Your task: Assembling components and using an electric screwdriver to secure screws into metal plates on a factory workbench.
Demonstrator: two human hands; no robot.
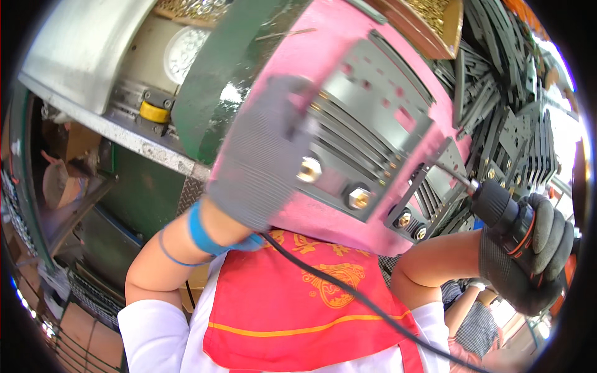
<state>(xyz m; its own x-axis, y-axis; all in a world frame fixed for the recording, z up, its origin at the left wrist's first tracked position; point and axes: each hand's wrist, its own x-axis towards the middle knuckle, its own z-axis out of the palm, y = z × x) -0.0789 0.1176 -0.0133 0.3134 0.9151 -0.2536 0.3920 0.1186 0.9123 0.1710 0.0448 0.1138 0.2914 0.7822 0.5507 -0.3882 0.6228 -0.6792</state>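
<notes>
My right hand, in a dark grey glove, is wrapped round the handle of a black and orange power screwdriver. Its long bit points left above a smaller metal panel. My left hand, in a grey glove, is smeared by motion over the left edge of a dark slotted metal panel; its fingers cannot be made out clearly. Along the panel's near edge are a brass fitting and another brass fitting. The panel lies on a pink mat. A second slotted panel with brass fittings lies to its right.
Many dark metal parts are piled on the right. A tray of small brass pieces stands at the back. A yellow tape measure sits on the left bench. A black cable crosses my red apron. Another person's arm shows at lower right.
</notes>
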